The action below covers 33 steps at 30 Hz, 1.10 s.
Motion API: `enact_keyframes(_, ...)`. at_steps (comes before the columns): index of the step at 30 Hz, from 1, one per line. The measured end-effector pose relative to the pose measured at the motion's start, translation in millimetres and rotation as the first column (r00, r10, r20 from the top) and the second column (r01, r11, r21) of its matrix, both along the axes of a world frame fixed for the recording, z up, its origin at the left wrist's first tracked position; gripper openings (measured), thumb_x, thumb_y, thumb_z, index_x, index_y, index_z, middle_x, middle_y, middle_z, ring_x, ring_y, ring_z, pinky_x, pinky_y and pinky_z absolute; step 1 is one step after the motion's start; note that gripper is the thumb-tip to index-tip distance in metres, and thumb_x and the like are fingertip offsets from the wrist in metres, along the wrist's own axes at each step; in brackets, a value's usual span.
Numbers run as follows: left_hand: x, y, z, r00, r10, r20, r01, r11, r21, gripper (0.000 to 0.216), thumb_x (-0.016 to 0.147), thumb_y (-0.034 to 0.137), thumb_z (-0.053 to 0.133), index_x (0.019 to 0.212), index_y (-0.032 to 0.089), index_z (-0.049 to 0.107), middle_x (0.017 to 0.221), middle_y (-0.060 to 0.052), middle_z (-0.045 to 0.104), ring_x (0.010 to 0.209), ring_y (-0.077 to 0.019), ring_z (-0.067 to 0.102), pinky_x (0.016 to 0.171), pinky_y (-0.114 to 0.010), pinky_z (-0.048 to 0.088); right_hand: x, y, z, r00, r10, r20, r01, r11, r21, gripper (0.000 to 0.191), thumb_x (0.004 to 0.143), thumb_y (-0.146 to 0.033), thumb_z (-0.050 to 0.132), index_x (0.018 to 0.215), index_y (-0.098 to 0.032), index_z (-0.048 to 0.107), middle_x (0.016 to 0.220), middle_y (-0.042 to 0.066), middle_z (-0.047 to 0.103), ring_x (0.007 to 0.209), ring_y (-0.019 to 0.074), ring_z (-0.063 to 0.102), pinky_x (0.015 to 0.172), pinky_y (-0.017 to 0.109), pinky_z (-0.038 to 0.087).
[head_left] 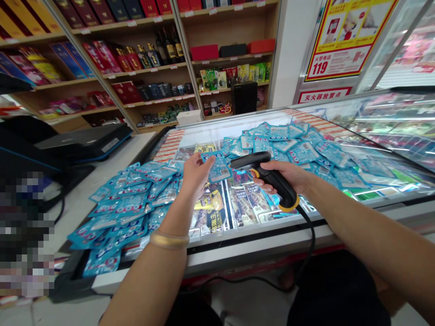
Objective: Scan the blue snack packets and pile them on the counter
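Observation:
My left hand point(198, 174) pinches one blue packet point(219, 170) by its left edge, with a barcode showing at the packet's lower right. My right hand point(282, 176) is wrapped round the handle of a black and yellow barcode scanner point(278, 181). The scanner's head points left, close to the packet in my left hand. To the left of my hands lies a heap of blue packets point(125, 199). Another heap of the same packets point(302, 149) spreads behind and to the right of the scanner. Both heaps rest on the glass top of a freezer point(210, 240).
Inside the freezer, wrapped goods point(248, 203) show through the glass. The scanner's cable point(311, 235) hangs over the front edge. At left, a dark device point(84, 140) stands on a counter. Shelves point(142, 72) with boxes and bottles line the back, beside a wall poster point(343, 40).

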<state>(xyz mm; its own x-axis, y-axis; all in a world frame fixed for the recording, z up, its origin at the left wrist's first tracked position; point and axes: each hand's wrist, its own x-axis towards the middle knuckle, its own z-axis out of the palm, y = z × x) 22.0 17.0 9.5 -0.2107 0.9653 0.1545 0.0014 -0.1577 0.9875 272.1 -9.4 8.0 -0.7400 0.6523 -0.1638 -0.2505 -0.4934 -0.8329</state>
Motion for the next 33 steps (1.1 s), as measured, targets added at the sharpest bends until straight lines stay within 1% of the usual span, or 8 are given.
enact_keyframes(5, 0, 0, -0.1, 1.000, 0.014, -0.011, -0.014, 1.000, 0.011, 0.039, 0.056, 0.039, 0.083, 0.084, 0.016, 0.069, 0.071, 0.000, 0.068, 0.064, -0.0125, 0.057, 0.063, -0.024, 0.042, 1, 0, -0.7, 0.999, 0.003, 0.037, -0.003, 1.000, -0.012, 0.023, 0.085, -0.034, 0.067, 0.090, -0.012, 0.062, 0.074, 0.004, 0.059, 0.054, 0.0098, 0.053, 0.045, 0.019, 0.048)
enact_keyframes(12, 1, -2, 3.0, 0.996, 0.058, -0.067, -0.059, 0.998, -0.015, 0.030, 0.061, 0.036, 0.078, 0.081, 0.016, 0.068, 0.062, 0.003, 0.061, 0.057, -0.0108, 0.049, 0.056, -0.023, 0.034, 1, -1, -0.5, 0.999, -0.009, 0.044, 0.010, 1.000, -0.016, 0.022, 0.086, -0.033, 0.066, 0.088, -0.012, 0.062, 0.074, 0.004, 0.059, 0.055, 0.0098, 0.053, 0.045, 0.019, 0.048)
enact_keyframes(17, 1, 3, -3.4, 0.993, 0.071, -0.095, -0.071, 0.997, 0.006, 0.028, 0.061, 0.036, 0.076, 0.079, 0.016, 0.068, 0.063, 0.002, 0.062, 0.061, -0.0122, 0.053, 0.060, -0.023, 0.039, 0, 0, -0.6, 1.000, 0.006, -0.004, -0.006, 1.000, 0.002, 0.024, 0.083, -0.034, 0.067, 0.090, -0.012, 0.061, 0.075, 0.004, 0.057, 0.054, 0.0097, 0.051, 0.046, 0.020, 0.046)
enact_keyframes(21, -5, 5, -2.6, 0.988, 0.099, -0.121, -0.095, 0.995, 0.039, 0.028, 0.063, 0.038, 0.074, 0.080, 0.016, 0.068, 0.068, 0.000, 0.067, 0.065, -0.0148, 0.058, 0.063, -0.025, 0.044, -10, 2, 3.0, 0.997, -0.064, -0.043, 0.063, 0.998, -0.007, 0.024, 0.083, -0.034, 0.065, 0.092, -0.012, 0.061, 0.074, 0.004, 0.057, 0.054, 0.0097, 0.050, 0.046, 0.020, 0.045)
enact_keyframes(23, -17, 4, 5.6, 0.979, 0.127, -0.159, -0.114, 0.989, 0.090, 0.029, 0.065, 0.038, 0.072, 0.084, 0.016, 0.069, 0.073, -0.002, 0.069, 0.070, -0.0165, 0.061, 0.066, -0.026, 0.047, -20, 4, 7.6, 0.993, -0.105, -0.045, 0.105, 0.994, -0.012, 0.021, 0.084, -0.032, 0.063, 0.090, -0.012, 0.061, 0.073, 0.004, 0.057, 0.054, 0.0098, 0.049, 0.046, 0.020, 0.045)
enact_keyframes(26, -47, -1, 24.7, 0.944, 0.221, -0.246, -0.189, 0.971, 0.148, 0.029, 0.067, 0.035, 0.069, 0.088, 0.017, 0.070, 0.080, -0.003, 0.072, 0.075, -0.0176, 0.064, 0.069, -0.026, 0.049, -43, 8, 16.6, 0.991, -0.123, -0.061, 0.122, 0.992, -0.012, 0.017, 0.087, -0.031, 0.060, 0.088, -0.013, 0.060, 0.071, 0.004, 0.058, 0.053, 0.0103, 0.048, 0.045, 0.020, 0.045)
enact_keyframes(30, -106, -7, 46.0, 0.821, 0.422, -0.384, -0.416, 0.903, 0.104, 0.030, 0.069, 0.036, 0.067, 0.091, 0.016, 0.070, 0.075, -0.002, 0.068, 0.068, -0.0177, 0.062, 0.060, -0.026, 0.047, -86, 12, 27.1, 0.992, -0.075, -0.097, 0.071, 0.997, -0.038, 0.016, 0.090, -0.030, 0.055, 0.087, -0.014, 0.057, 0.068, 0.003, 0.056, 0.052, 0.0105, 0.048, 0.046, 0.019, 0.045)
enact_keyframes(33, -152, -11, 49.4, 0.710, 0.508, -0.487, -0.548, 0.834, 0.070, 0.037, 0.070, 0.038, 0.065, 0.100, 0.015, 0.069, 0.084, -0.007, 0.071, 0.073, -0.0218, 0.065, 0.062, -0.029, 0.049, -121, 12, 30.5, 0.993, -0.033, -0.112, 0.026, 0.997, -0.067, 0.019, 0.094, -0.029, 0.047, 0.087, -0.014, 0.056, 0.067, 0.003, 0.056, 0.052, 0.0103, 0.048, 0.045, 0.018, 0.044)
